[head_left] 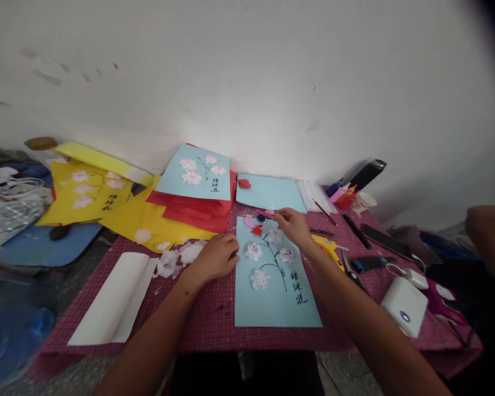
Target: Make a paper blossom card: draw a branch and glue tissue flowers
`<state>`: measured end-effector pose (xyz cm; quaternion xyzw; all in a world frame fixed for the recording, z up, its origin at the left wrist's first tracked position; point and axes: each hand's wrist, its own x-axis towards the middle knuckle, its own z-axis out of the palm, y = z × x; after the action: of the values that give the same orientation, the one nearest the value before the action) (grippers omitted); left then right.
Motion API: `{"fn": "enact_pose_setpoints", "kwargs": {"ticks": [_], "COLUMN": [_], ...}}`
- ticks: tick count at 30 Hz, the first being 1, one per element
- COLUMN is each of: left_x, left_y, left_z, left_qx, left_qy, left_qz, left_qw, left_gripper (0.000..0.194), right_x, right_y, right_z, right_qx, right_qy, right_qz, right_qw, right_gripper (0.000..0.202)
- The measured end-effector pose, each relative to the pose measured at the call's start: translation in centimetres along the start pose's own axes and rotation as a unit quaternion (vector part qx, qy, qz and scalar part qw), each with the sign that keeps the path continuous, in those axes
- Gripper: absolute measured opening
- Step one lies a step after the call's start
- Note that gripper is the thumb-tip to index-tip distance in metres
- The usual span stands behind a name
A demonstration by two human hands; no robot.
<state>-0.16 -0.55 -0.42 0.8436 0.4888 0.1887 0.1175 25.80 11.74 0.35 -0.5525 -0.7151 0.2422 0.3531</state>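
Observation:
A light blue sheet [256,311] lies in front of me, with white paper-petal flowers [259,279], dark painted stems and black characters. My right hand [292,224] is over its far edge, thumb and fingers pinched together. Just left of the fingertips are a small pale and pink piece [268,212], a dark blue blob [261,218] and a red piece [257,230]; what the pinch holds is too small to make out. My left hand [220,256] rests by the sheet's left edge, fingers loosely curled in, with nothing visible in them.
Torn white paper [169,264] and a folded white sheet [111,302] lie left. Behind are stacked red sheets [198,212] topped by a blue flower picture [198,170]. To the right are a yellow glue gun [329,247], scissors [352,272], a phone [386,242], a white power bank [405,305] and another person's arm [489,236].

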Motion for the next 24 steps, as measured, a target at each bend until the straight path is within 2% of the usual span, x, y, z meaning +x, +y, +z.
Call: {"fn": "enact_pose_setpoints", "kwargs": {"ticks": [4, 8, 12, 15, 20, 24], "left_x": [0.0, 0.0, 0.0, -0.1, -0.1, -0.1], "left_y": [0.0, 0.1, 0.1, 0.0, 0.0, 0.1], "left_z": [-0.1, -0.2, -0.1, 0.0, 0.0, -0.1], "left_qx": [-0.001, -0.002, 0.003, 0.008, 0.012, 0.006], "left_qy": [0.0, -0.002, -0.002, -0.001, 0.003, 0.002], "left_qz": [0.002, 0.003, 0.003, 0.004, 0.011, 0.005], "left_qw": [1.0, 1.0, 1.0, 1.0, 1.0, 1.0], "left_gripper": [0.007, 0.008, 0.008, 0.009, 0.007, 0.007], "right_x": [-0.1, -1.6, -5.4, -9.2, -14.0, -15.4], "right_y": [-0.5, -2.2, -3.9, -4.8, -6.1, -6.7], "right_z": [-0.3, -2.3, -5.3, -6.8, -6.5, -5.2], "right_qx": [0.02, 0.085, 0.13, 0.144, 0.086, 0.009], "right_qy": [0.002, 0.032, 0.038, 0.009, -0.076, -0.107], "right_qz": [0.013, 0.026, 0.004, -0.002, -0.019, -0.073], "right_qw": [1.0, 0.996, 0.991, 0.99, 0.993, 0.992], "right_gripper": [0.02, 0.019, 0.021, 0.025, 0.022, 0.019]}}
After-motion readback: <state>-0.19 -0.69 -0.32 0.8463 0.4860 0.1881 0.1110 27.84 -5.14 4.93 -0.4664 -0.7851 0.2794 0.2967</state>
